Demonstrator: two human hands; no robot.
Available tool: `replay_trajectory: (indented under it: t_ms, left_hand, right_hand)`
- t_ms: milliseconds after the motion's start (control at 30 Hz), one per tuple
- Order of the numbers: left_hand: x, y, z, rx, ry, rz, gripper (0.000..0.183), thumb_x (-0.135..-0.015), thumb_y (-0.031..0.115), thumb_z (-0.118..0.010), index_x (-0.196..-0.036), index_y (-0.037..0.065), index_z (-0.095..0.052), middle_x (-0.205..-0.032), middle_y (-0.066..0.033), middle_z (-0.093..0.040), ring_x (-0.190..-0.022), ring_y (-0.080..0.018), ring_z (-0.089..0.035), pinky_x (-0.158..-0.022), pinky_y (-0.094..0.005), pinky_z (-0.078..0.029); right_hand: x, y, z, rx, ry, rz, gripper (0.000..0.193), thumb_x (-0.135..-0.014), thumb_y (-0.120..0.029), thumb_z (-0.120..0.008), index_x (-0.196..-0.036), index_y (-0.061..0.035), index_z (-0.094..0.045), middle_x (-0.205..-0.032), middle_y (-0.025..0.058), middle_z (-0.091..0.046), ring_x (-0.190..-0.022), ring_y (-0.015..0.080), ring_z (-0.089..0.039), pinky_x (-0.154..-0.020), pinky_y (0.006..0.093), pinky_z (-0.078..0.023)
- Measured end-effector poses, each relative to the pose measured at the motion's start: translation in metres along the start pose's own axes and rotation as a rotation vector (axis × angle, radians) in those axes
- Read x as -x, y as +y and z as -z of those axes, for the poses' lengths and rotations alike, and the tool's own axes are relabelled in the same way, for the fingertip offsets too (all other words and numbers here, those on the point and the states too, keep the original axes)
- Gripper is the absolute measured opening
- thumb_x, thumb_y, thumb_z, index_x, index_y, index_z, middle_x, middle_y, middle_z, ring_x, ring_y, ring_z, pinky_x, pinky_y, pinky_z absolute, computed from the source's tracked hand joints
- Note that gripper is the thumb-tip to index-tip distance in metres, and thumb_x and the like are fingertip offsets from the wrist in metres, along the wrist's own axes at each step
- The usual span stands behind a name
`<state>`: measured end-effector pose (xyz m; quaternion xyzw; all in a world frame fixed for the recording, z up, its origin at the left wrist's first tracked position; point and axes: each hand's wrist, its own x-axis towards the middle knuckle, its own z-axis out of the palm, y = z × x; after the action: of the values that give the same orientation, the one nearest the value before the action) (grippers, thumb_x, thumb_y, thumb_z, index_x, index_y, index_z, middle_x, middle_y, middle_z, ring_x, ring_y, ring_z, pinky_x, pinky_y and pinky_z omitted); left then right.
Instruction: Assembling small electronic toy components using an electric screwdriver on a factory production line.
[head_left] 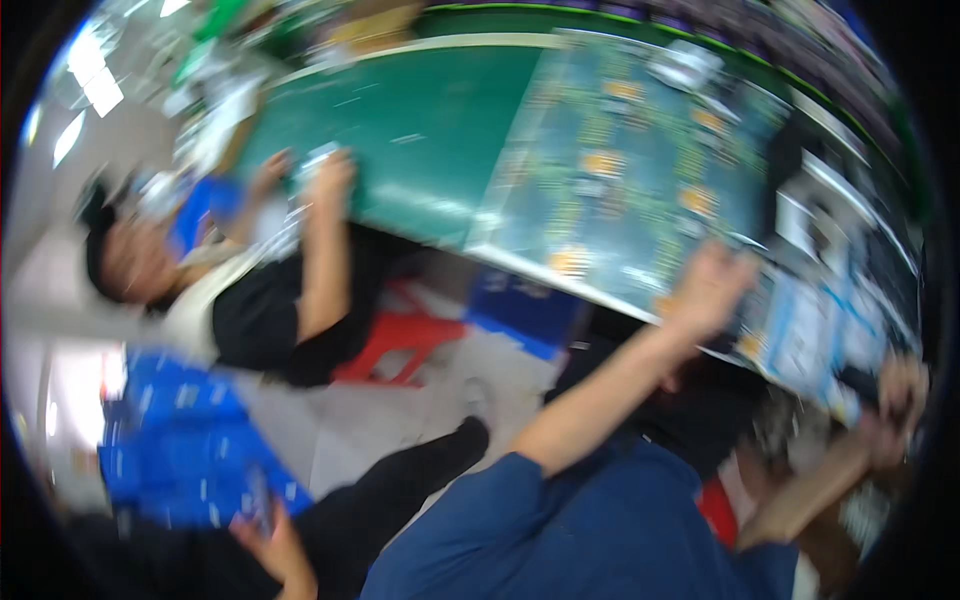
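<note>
The whole picture is smeared by motion. My left hand [712, 288] is over the near edge of the table, beside a clear sheet [640, 235] with rows of orange and green parts showing on it. Its fingers are too blurred to read. Farther right, my right hand [902, 390] is closed next to a dark object [858, 384] whose kind I cannot make out; whether the hand grips it is unclear. Between the hands lies a white and light blue packet [800, 325]. A white object [688, 65] sits at the sheet's far edge.
A green tabletop [430, 140] stretches left of the sheet. A person in black and beige [270, 310] works at its left end. Below are a red stool [405, 345] and blue crates [180, 440]. Another person's hand [275, 550] holds a slim object at lower left.
</note>
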<state>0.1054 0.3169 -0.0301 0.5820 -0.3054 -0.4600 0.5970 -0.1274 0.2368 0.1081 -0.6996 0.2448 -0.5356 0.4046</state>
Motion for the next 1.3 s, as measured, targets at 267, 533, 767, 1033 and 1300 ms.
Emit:
replay_trajectory:
  t_ms: [267, 533, 767, 1033, 1300]
  left_hand:
    - [0.006, 0.020, 0.019, 0.504, -0.033, 0.072, 0.018, -0.098, 0.019, -0.058, -0.107, 0.003, -0.054, -0.090, -0.0158, -0.069, -0.073, -0.0222, -0.071, -0.065, -0.0349, -0.061]
    - [0.003, 0.014, 0.007, 0.442, -0.073, 0.060, 0.017, -0.098, 0.017, -0.059, -0.107, 0.004, -0.055, -0.091, -0.0149, -0.069, -0.071, -0.0200, -0.071, -0.064, -0.0331, -0.061]
    - [0.000, 0.021, 0.006, 0.449, -0.026, 0.079, 0.017, -0.096, 0.017, -0.062, -0.105, 0.002, -0.059, -0.093, -0.0159, -0.070, -0.071, -0.0207, -0.071, -0.063, -0.0329, -0.060]
    - [0.003, 0.008, 0.010, 0.450, -0.059, 0.016, 0.018, -0.095, 0.015, -0.063, -0.107, 0.003, -0.057, -0.095, -0.0144, -0.069, -0.077, -0.0196, -0.071, -0.068, -0.0333, -0.061]
    - [0.008, 0.008, 0.011, 0.395, -0.100, -0.032, 0.022, -0.095, 0.015, -0.063, -0.112, 0.001, -0.055, -0.097, -0.0127, -0.069, -0.077, -0.0177, -0.070, -0.071, -0.0325, -0.060]
  right_hand:
    - [-0.079, 0.026, -0.050, -0.554, 0.056, 0.183, 0.011, -0.093, -0.012, -0.060, -0.093, -0.0007, -0.058, -0.066, 0.0037, -0.049, -0.054, 0.0147, -0.052, -0.061, 0.0335, -0.047]
    - [-0.076, 0.048, -0.063, -0.427, 0.111, 0.092, 0.015, -0.087, -0.008, -0.071, -0.085, -0.0021, -0.057, -0.060, 0.0037, -0.056, -0.049, 0.0107, -0.054, -0.052, 0.0232, -0.044]
    - [-0.087, 0.042, -0.082, -0.090, -0.035, 0.145, 0.014, -0.087, -0.005, -0.069, -0.081, -0.0032, -0.057, -0.058, 0.0018, -0.053, -0.048, 0.0084, -0.050, -0.052, 0.0232, -0.043]
    - [-0.071, 0.039, -0.075, -0.296, -0.073, -0.050, 0.013, -0.092, -0.013, -0.061, -0.083, -0.0040, -0.056, -0.060, 0.0011, -0.046, -0.047, 0.0102, -0.045, -0.052, 0.0254, -0.038]
    - [-0.040, 0.018, -0.106, -0.721, -0.060, 0.107, 0.014, -0.091, -0.012, -0.065, -0.088, 0.0000, -0.059, -0.061, 0.0042, -0.053, -0.047, 0.0093, -0.050, -0.051, 0.0257, -0.043]
